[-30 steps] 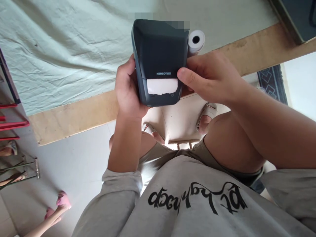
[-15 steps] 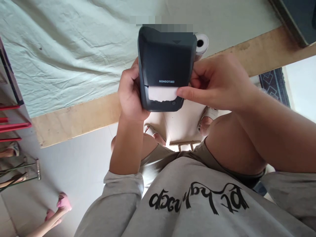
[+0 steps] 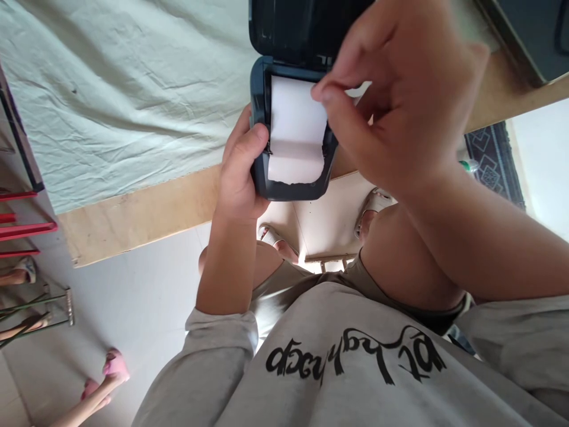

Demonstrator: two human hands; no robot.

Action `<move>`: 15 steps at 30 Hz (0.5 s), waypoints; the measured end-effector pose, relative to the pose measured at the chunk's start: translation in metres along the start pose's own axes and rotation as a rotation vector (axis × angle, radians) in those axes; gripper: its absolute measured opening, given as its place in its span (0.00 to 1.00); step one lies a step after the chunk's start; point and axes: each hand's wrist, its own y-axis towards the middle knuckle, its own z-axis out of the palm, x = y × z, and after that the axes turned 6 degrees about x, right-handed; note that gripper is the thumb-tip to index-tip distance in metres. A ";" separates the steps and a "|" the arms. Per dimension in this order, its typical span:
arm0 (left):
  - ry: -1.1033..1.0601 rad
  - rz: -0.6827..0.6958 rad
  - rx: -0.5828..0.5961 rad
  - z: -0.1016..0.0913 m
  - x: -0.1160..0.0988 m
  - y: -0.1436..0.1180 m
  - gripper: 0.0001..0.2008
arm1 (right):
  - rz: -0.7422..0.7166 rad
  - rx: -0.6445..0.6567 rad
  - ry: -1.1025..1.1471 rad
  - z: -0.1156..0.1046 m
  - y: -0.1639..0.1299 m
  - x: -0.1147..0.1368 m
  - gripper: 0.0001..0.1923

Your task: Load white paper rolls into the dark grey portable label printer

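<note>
My left hand (image 3: 242, 169) grips the left side of a small black label printer (image 3: 262, 181), its thumb over the rim. The printer's lid (image 3: 302, 29) stands open at the far end, cut off by the top of the view. Inside lies a roll of white label paper (image 3: 296, 110), whose torn end hangs over the front edge. My right hand (image 3: 395, 101) is over the right side of the roll, with thumb and forefinger pinched together at the paper's upper right. Whether anything is between those fingertips cannot be made out.
A table with a pale green cloth (image 3: 133, 101) and bare wooden edge (image 3: 146, 219) lies ahead. At the upper right is a dark tray-like object (image 3: 528, 41). Red bars (image 3: 26, 228) and another person's feet in pink slippers (image 3: 114, 362) are at left. A patterned mat (image 3: 495, 166) lies at right.
The printer's lid has swung open, away from me, baring the paper roll. My right hand has moved up from the printer's front right to above the roll. My left hand still grips the printer.
</note>
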 end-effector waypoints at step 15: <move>0.000 -0.007 -0.043 0.003 -0.002 -0.002 0.17 | -0.044 0.340 -0.321 -0.008 0.011 0.010 0.17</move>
